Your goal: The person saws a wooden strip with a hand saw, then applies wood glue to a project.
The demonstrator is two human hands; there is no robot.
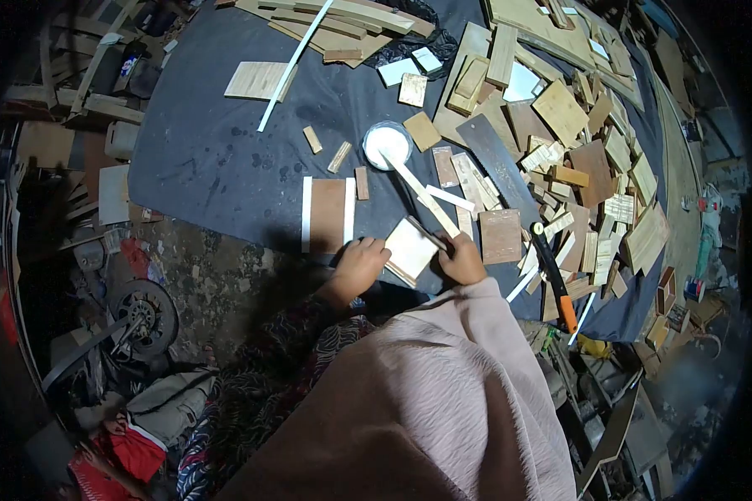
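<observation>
Both hands on the white-faced square panel (410, 250): left hand (358, 265) clamped on its 9 o'clock edge, right hand (462, 259) at its 3 o'clock corner, fingers closed on a thin stick (416, 185) that runs to 11 o'clock into the glue tub (387, 145). Panel lies on the dark cloth (217, 150). Brown board (327, 215) at 10 o'clock; orange-handled saw (552, 281) at 3 o'clock.

two hands (359, 265), one white-filled round tub (387, 144), one orange-handled saw (551, 275), one black wheel (144, 315), dozens of wood offcuts (560, 113)

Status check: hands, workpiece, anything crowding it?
Left hand steadies white-coated panel. Right hand holds spreader stick. Glue tub beyond; wood offcuts right.
</observation>
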